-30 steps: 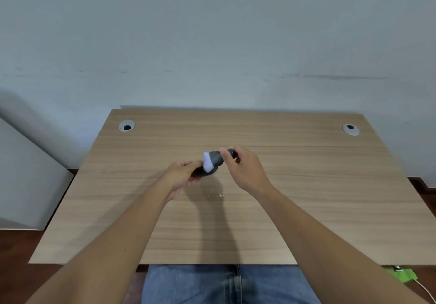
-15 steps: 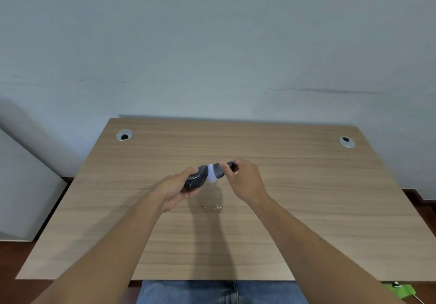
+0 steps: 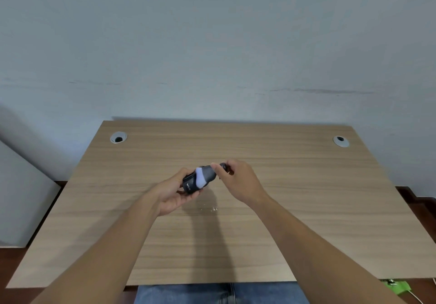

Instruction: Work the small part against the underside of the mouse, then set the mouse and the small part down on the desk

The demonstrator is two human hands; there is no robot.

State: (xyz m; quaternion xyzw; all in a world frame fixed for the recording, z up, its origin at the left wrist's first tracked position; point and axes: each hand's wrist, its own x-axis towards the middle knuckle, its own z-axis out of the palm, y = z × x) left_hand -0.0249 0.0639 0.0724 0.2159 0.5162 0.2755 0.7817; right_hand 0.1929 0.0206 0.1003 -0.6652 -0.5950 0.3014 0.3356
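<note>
Both hands mid-counter [image 3: 306,209], well clear of edges: left hand [image 3: 173,191] grips rolled dark sock [image 3: 200,178], right hand [image 3: 238,181] pinches its far end.

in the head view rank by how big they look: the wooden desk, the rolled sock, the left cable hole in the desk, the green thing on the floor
1. wooden desk
2. rolled sock, gripped by both hands
3. green thing and left cable hole: they look alike, and the green thing is cut off by the frame edge, so no ranking.
</note>
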